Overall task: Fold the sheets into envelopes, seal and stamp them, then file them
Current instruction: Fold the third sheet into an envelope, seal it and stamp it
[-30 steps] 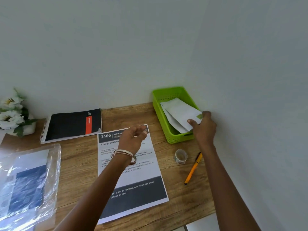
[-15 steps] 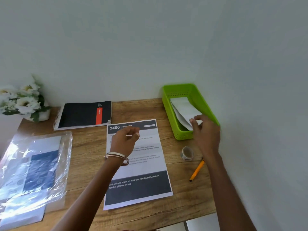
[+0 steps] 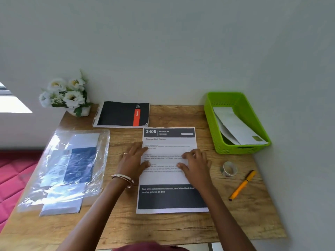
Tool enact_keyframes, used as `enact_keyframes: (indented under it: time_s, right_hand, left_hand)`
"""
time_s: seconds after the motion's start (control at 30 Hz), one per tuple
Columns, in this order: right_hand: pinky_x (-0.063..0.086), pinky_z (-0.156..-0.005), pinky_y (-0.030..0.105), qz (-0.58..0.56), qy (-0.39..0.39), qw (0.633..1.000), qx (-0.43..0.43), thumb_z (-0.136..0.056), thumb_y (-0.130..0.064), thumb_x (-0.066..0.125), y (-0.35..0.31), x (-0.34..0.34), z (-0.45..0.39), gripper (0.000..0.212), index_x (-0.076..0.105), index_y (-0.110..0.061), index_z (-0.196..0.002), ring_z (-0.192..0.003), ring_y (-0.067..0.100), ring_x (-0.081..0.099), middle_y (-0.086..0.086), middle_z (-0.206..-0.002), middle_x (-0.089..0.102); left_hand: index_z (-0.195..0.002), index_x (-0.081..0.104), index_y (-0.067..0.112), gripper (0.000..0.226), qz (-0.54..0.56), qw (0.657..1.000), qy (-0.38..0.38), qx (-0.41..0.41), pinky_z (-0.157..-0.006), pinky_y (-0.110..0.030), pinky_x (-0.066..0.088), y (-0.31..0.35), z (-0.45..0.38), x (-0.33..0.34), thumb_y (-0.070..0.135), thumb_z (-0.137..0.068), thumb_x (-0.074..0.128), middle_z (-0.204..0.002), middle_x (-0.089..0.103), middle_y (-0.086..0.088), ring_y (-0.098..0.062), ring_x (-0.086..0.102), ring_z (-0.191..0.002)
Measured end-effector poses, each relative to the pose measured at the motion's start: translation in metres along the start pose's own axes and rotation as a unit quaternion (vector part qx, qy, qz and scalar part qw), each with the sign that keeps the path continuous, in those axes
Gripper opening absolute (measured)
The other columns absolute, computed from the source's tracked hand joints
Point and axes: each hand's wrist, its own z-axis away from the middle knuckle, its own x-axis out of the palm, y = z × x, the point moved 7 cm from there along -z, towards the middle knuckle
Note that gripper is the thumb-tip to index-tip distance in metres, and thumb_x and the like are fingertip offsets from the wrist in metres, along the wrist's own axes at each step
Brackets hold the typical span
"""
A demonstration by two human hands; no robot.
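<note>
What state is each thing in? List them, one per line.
Sheet: flat, unfolded.
Left hand: open, on sheet's left edge.
Right hand: open, resting on sheet.
Basket: holds folded envelopes.
Notebook: closed.
Pen: lying loose.
Tape: untouched.

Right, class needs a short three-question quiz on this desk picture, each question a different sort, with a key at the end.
1. True or false: both hands rest on the printed sheet.
2. Multiple choice: what lies in the green basket? A) a pen B) folded white envelopes C) a tape roll
3. Fill the gap: the orange pen lies to the right of the ____ roll.

Key
1. True: the left hand lies on the sheet's left edge, the right hand on its right side, fingers flat.
2. B: the envelopes lean inside the basket.
3. Tape: the tape roll sits on the desk between sheet and pen.
</note>
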Motion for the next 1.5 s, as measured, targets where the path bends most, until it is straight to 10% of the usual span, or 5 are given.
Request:
enact_keyframes:
  time_s: [0.47,0.83,1.03,1.3,1.5]
  right_hand:
    - [0.008,-0.111,0.056,0.083,-0.157,0.982,-0.062,-0.064,-0.047,0.082,-0.032,-0.004,-0.106,0.114,0.011,-0.025,-0.150,-0.144,0.029,0.008,0.003,-0.157,0.019]
    - [0.020,-0.090,0.045,0.086,0.171,0.968,-0.161,-0.079,-0.030,0.070,-0.046,-0.027,-0.045,0.011,0.069,-0.026,-0.089,-0.106,0.014,0.039,-0.006,-0.098,0.066]
    - [0.011,-0.103,0.046,0.094,-0.038,0.987,-0.122,-0.083,-0.068,0.028,-0.043,0.027,-0.019,0.067,0.053,-0.027,-0.130,-0.134,0.020,0.029,-0.002,-0.147,0.040]
    - [0.019,-0.113,0.041,0.045,-0.047,0.985,-0.163,-0.100,-0.032,0.041,-0.085,0.040,-0.023,0.047,0.038,-0.013,-0.143,-0.144,0.022,0.020,0.007,-0.155,0.028]
    - [0.012,-0.115,0.036,0.044,-0.039,0.993,-0.104,-0.088,-0.067,0.008,-0.051,0.042,-0.030,0.082,0.023,-0.015,-0.149,-0.146,0.018,0.014,0.003,-0.157,0.021]
  left_hand:
    - [-0.135,0.040,0.034,0.055,0.052,0.998,0.037,0.001,-0.110,-0.040,0.009,-0.010,0.005,0.001,0.044,-0.084,0.058,-0.151,0.024,0.010,-0.013,0.013,-0.141]
    - [-0.144,0.008,0.030,0.092,0.130,0.989,0.065,-0.036,-0.108,-0.043,0.018,-0.015,0.006,0.000,0.042,-0.075,0.068,-0.146,0.033,0.001,-0.019,0.031,-0.134]
    - [-0.140,-0.002,0.048,0.077,0.005,0.998,0.045,0.038,-0.110,-0.045,0.012,-0.006,0.007,0.005,0.043,-0.087,0.054,-0.156,0.000,0.009,-0.018,0.006,-0.142]
    - [-0.141,0.023,0.042,0.057,-0.060,0.995,-0.008,0.075,-0.110,-0.037,-0.003,-0.007,0.003,0.016,0.057,-0.087,0.014,-0.153,0.015,0.018,-0.009,0.002,-0.142]
    - [-0.142,0.025,0.040,0.076,-0.070,0.995,-0.013,0.071,-0.110,-0.037,-0.004,-0.007,0.004,0.018,0.059,-0.073,-0.001,-0.153,0.015,0.017,-0.009,0.003,-0.142]
